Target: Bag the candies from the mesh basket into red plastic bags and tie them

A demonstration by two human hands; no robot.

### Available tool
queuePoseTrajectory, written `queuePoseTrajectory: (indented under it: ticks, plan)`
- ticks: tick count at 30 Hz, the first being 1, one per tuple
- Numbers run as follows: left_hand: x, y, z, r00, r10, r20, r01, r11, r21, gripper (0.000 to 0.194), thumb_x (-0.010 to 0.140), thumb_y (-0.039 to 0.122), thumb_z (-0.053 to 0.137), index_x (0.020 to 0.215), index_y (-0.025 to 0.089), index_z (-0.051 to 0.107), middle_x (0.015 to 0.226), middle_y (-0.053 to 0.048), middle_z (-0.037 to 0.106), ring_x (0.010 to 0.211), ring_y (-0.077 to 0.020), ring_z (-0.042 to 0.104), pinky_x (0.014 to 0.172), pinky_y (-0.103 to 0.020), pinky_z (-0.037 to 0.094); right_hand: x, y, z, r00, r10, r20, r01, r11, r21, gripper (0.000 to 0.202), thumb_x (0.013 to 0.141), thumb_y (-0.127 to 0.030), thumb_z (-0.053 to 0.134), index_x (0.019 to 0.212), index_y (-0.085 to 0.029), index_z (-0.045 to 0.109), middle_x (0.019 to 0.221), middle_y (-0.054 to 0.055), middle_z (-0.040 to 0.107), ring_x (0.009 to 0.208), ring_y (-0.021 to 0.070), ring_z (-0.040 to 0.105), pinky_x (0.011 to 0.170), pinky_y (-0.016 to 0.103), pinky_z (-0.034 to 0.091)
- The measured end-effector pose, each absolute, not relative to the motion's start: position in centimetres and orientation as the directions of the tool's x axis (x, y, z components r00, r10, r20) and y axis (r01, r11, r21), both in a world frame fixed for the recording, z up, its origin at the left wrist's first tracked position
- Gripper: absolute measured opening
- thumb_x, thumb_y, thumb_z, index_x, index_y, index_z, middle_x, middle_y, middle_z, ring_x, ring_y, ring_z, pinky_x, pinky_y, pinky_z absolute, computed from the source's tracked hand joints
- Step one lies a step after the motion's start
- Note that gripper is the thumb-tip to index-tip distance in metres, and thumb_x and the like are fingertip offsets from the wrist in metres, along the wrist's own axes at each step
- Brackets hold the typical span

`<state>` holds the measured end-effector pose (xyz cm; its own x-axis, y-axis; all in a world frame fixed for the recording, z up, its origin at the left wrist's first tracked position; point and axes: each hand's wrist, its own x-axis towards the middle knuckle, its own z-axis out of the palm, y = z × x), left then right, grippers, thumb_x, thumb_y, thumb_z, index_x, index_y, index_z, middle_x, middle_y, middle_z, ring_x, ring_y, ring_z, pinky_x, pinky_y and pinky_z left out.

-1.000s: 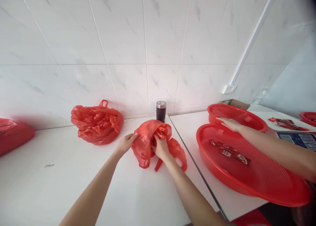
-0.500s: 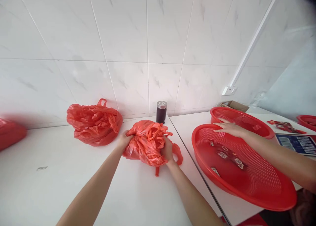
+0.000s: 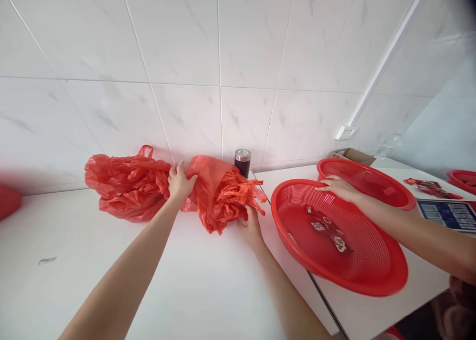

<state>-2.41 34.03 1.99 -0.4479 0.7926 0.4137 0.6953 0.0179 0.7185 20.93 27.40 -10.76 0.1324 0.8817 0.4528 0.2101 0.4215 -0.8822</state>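
A crumpled red plastic bag (image 3: 219, 191) lies on the white table close to the wall, its loose handles bunched on the right. My right hand (image 3: 251, 226) grips its lower right edge; some of the fingers are hidden behind the plastic. Between this bag and a second bulky red plastic bag (image 3: 128, 186) is my left hand (image 3: 181, 184), open with thumb and fingers apart. Its fingers touch the right side of the second bag. What either bag contains cannot be seen.
A dark tumbler (image 3: 242, 164) stands behind the bag. To the right, a co-worker's hand (image 3: 338, 187) rests on a red basket (image 3: 372, 280) holding several small packets. Another red basket (image 3: 403, 196), a blue-and-white panel (image 3: 446, 215) and a cardboard box (image 3: 357, 155) lie beyond.
My left hand has let go of the bag and moved left and up toward the second bag. The held bag has shifted toward the wall. The co-worker's near basket has moved left.
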Motion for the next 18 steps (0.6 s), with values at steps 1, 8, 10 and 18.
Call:
queuePoseTrajectory:
  ticks: [1, 8, 10, 18]
  plan:
    - [-1.6, 33.1, 1.9, -0.422, 0.781, 0.46, 0.721, -0.018, 0.693, 0.069, 0.074, 0.03, 0.065, 0.139, 0.024, 0.042, 0.147, -0.015, 0.036, 0.131, -0.0383, 0.037, 0.105, -0.056, 0.032, 20.7, 27.1, -10.8, 0.107, 0.893, 0.438, 0.215, 0.409, -0.887, 0.059, 0.072, -0.022, 0.058, 0.13, -0.029, 0.051, 0.135, 0.007, 0.049, 0.122, 0.0247, 0.048, 0.093, 0.039, 0.048]
    - [3.8, 27.1, -2.7, 0.007, 0.876, 0.481, 0.647, -0.371, 0.666, 0.05, 0.063, 0.029, 0.075, 0.113, 0.03, 0.066, 0.116, -0.005, 0.065, 0.115, -0.0321, 0.052, 0.104, -0.049, 0.033, 19.3, 25.7, -10.4, -0.213, 0.936, 0.28, 0.254, 0.33, -0.909, 0.049, 0.081, -0.027, 0.057, 0.13, -0.03, 0.053, 0.124, 0.005, 0.061, 0.114, 0.0235, 0.057, 0.096, 0.041, 0.046]
    - [3.6, 27.4, -2.9, -0.073, 0.887, 0.455, 0.57, -0.337, 0.749, 0.035, 0.063, 0.023, 0.073, 0.097, 0.028, 0.071, 0.103, -0.005, 0.069, 0.106, -0.0308, 0.058, 0.101, -0.047, 0.037, 19.1, 25.8, -10.4, -0.229, 0.923, 0.311, 0.261, 0.366, -0.893, 0.042, 0.079, -0.026, 0.058, 0.122, -0.03, 0.06, 0.122, 0.004, 0.062, 0.112, 0.0217, 0.057, 0.097, 0.038, 0.045]
    - [0.3, 28.3, 2.8, -0.465, 0.819, 0.336, 0.011, -0.374, 0.927, 0.035, 0.088, 0.042, 0.05, 0.115, 0.022, 0.058, 0.116, -0.008, 0.065, 0.101, -0.0213, 0.064, 0.084, -0.033, 0.052, 19.1, 29.2, -11.1, -0.026, 0.951, 0.309, 0.317, 0.3, -0.9, 0.04, 0.078, -0.024, 0.052, 0.118, -0.025, 0.06, 0.12, 0.007, 0.059, 0.106, 0.02, 0.059, 0.085, 0.035, 0.051]
